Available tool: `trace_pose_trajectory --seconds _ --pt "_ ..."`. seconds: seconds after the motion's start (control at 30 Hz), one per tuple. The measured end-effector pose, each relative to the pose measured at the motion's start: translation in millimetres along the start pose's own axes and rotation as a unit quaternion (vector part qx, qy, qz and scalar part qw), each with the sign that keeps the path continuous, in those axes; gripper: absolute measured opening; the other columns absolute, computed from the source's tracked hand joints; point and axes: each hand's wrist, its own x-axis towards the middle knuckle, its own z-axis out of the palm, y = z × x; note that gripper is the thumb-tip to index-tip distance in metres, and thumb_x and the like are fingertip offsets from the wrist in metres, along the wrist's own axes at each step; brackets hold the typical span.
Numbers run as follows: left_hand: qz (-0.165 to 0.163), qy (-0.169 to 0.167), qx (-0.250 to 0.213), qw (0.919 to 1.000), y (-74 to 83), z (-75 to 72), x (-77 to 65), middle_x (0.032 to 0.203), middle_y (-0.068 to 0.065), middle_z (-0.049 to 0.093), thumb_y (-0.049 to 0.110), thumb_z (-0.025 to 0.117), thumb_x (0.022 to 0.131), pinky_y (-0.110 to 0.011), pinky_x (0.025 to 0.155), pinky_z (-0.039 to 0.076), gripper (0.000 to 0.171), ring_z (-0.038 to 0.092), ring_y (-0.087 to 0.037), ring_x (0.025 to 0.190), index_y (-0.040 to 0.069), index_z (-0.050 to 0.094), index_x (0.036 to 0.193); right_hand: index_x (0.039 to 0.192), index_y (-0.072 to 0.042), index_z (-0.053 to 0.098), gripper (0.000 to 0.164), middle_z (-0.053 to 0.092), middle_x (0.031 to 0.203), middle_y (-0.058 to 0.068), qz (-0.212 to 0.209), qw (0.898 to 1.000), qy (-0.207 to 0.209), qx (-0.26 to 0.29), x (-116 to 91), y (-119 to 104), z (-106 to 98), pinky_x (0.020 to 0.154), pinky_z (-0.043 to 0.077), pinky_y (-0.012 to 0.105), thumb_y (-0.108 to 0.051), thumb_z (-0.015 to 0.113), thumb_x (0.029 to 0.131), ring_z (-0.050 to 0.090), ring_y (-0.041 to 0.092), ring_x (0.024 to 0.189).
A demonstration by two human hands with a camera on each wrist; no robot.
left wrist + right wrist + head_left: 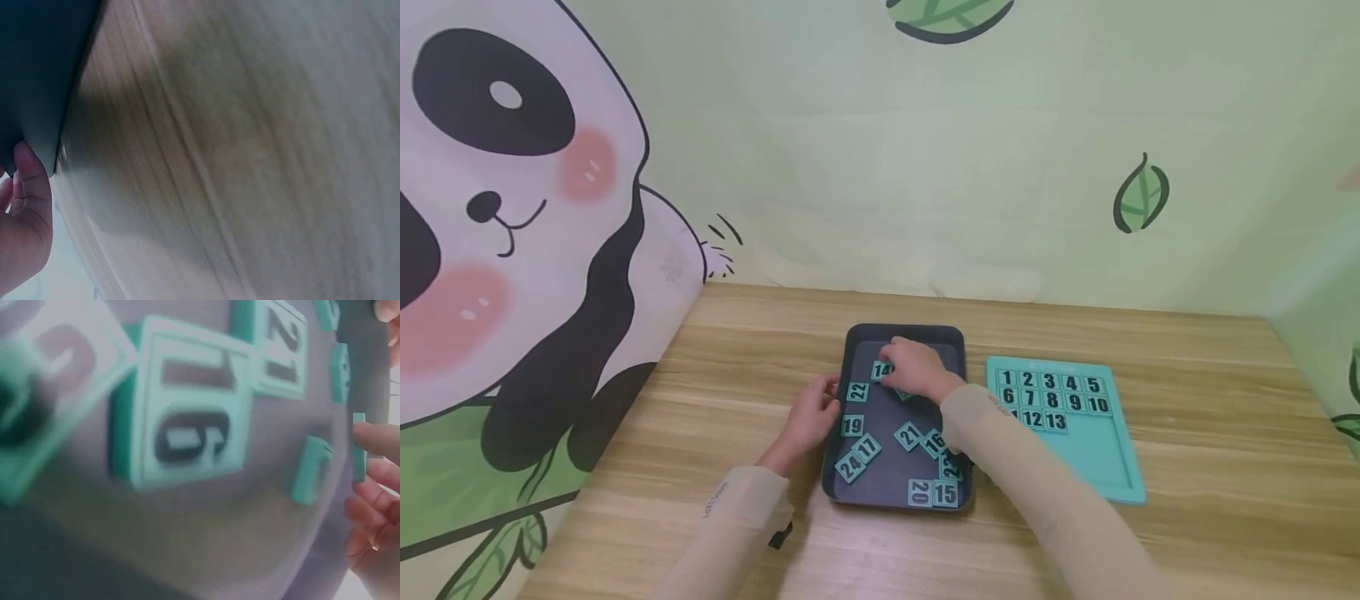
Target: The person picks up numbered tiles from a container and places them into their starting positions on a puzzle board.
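A dark rectangular tray (891,471) holds several loose teal number tiles. Over its far half, my right hand (917,368) pinches the number tile 14 (882,371) between thumb and fingers. The right wrist view shows this tile (359,450) edge-on in the fingertips. Another tile is partly covered below that hand. My left hand (809,417) grips the tray's left side; in the left wrist view its thumb lies against the dark outer wall (44,69). Near the tray's right side lies tile 16 (934,442), with tile 21 (909,436) beside it.
Right of the tray lies a teal number board (1086,458), with tiles 1 to 13 in rows at its upper part. My right forearm (1037,479) crosses its lower left. Behind the wooden table (1217,433) stands a wall (850,167) with panda and leaf pictures.
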Motion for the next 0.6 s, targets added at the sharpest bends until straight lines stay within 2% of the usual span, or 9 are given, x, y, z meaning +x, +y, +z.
trace_pose_trajectory --seconds 0.3,0.6 --pt "0.008 0.002 0.005 1.0000 1.8 -0.1 -0.4 0.109 -0.013 0.052 0.004 0.045 0.086 -0.033 0.077 0.050 0.041 0.056 -0.023 0.093 0.004 0.042 0.127 0.107 -0.010 0.062 0.033 0.053 0.093 0.002 -0.046 0.998 -0.015 -0.041 -28.7 8.9 -30.5 0.065 0.045 0.025 -0.026 0.064 0.077 0.050 0.012 0.075" --pt "0.001 0.002 0.015 0.9999 4.9 -0.9 -1.8 0.110 -0.012 0.051 0.006 0.044 0.086 -0.034 0.078 0.049 0.041 0.055 -0.023 0.095 0.006 0.041 0.128 0.107 -0.011 0.061 0.033 0.050 0.096 0.002 -0.052 0.998 -0.025 -0.013 -69.3 31.6 -45.4 0.068 0.046 0.024 -0.023 0.065 0.077 0.050 0.013 0.079"
